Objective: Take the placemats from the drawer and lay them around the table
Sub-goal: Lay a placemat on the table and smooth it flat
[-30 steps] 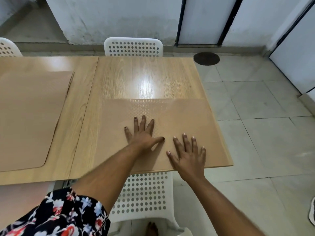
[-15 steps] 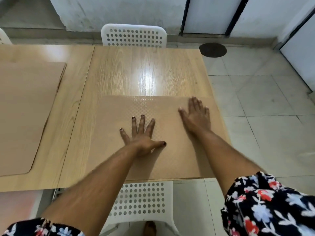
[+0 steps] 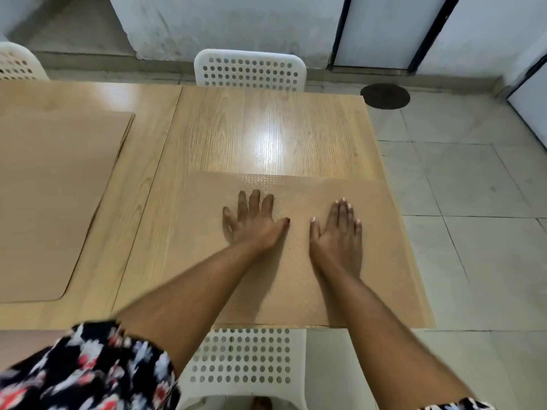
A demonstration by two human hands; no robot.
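Observation:
A tan placemat point(image 3: 381, 261) lies flat on the near right part of the wooden table point(image 3: 266, 128), reaching the table's near and right edges. My left hand point(image 3: 254, 223) rests palm down on the mat's middle, fingers spread. Beside it, my right hand point(image 3: 339, 235) also lies flat on the mat with its fingers together. Neither hand holds anything. A second tan placemat point(image 3: 53, 202) lies on the left part of the table, apart from both hands.
A white perforated chair point(image 3: 250, 71) stands at the table's far side, another white chair point(image 3: 245, 368) is tucked in right below me, and a third chair point(image 3: 14, 63) shows at far left. Tiled floor with a round dark drain cover point(image 3: 384, 96) lies to the right.
My right hand went from the mat's near edge up to its far right, then came back in next to my left hand. The left hand stayed flat on the mat.

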